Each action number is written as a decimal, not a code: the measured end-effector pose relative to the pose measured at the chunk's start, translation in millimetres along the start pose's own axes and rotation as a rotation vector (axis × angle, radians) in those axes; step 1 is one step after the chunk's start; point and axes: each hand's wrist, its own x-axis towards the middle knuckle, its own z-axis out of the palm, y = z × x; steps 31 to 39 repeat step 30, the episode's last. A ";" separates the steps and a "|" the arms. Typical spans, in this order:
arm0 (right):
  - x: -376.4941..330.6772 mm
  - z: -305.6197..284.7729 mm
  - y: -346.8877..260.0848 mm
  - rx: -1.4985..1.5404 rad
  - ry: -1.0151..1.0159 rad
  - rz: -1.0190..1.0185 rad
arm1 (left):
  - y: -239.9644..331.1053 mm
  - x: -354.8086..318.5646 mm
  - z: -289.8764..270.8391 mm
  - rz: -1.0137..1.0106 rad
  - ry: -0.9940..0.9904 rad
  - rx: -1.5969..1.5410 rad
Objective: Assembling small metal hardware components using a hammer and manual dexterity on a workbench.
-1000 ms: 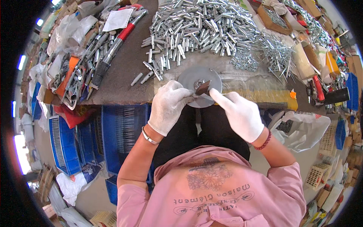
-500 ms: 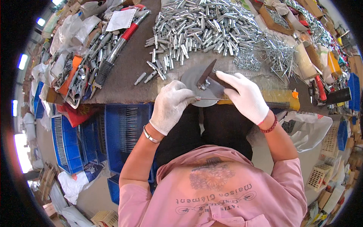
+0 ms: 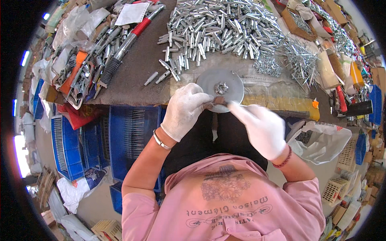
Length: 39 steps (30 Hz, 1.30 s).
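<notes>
My left hand (image 3: 187, 108), in a white knitted glove, is closed in a pinch near the table's front edge. Its fingertips meet a small brown flat piece (image 3: 220, 100), and the thin metal rod seen there before is hidden now. From the right, my gloved right hand (image 3: 259, 126), smeared by motion, has its fingertips at the brown piece's other end. Just beyond both hands lies a grey round dish (image 3: 235, 82) with a little cluster of shiny metal bits (image 3: 221, 88) at its middle.
A big heap of short metal tubes (image 3: 221, 30) covers the far table. Right of it lie small metal parts (image 3: 268, 66) and a pile of thin pins (image 3: 301, 60). Tools with a red-banded bar (image 3: 128, 42) crowd the left. Blue bins (image 3: 134, 138) stand below the edge.
The brown piece has come down from over the dish to between my fingertips and looks smaller. My right hand has moved down toward me. The rod no longer shows, and the dish is uncovered.
</notes>
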 end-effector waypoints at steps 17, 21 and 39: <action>13.4 17.7 6.6 0.112 -0.088 0.183 | 4.6 -4.7 1.4 -0.081 0.036 -0.031; 5.5 19.4 -3.1 0.616 -0.354 0.409 | 21.9 -8.4 7.8 -0.110 0.222 0.084; -8.5 31.4 -24.7 1.154 -0.525 0.710 | 67.5 -39.7 25.4 -0.863 0.212 -0.702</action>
